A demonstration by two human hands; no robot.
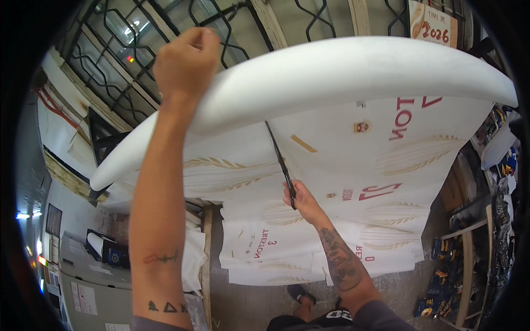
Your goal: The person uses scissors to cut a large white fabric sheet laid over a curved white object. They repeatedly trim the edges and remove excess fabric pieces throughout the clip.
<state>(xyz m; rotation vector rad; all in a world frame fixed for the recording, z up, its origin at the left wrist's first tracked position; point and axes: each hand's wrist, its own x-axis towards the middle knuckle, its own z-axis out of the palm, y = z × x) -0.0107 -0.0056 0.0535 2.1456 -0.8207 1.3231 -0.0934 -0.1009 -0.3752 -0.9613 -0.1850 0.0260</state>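
A long white roll (353,69) spans the upper part of the head view, its ends bent by the lens. Below it a wide white printed sheet (331,171) hangs down, with red mirrored lettering and tan wheat-like patterns. My left hand (187,60) is raised at the roll's left half, fingers curled into a fist; whatever is inside the fist is hidden. My right hand (303,201) grips black scissors (282,164) by the handles, in front of the sheet. Their long blades point up and slightly left, the tips close under the roll.
Behind the roll is a window with a black metal grille (226,27). On the left stands a grey cabinet (94,287) with a dark item on top. A rack (466,265) with dark, bagged goods lines the right side. My foot (301,294) is on the grey floor below.
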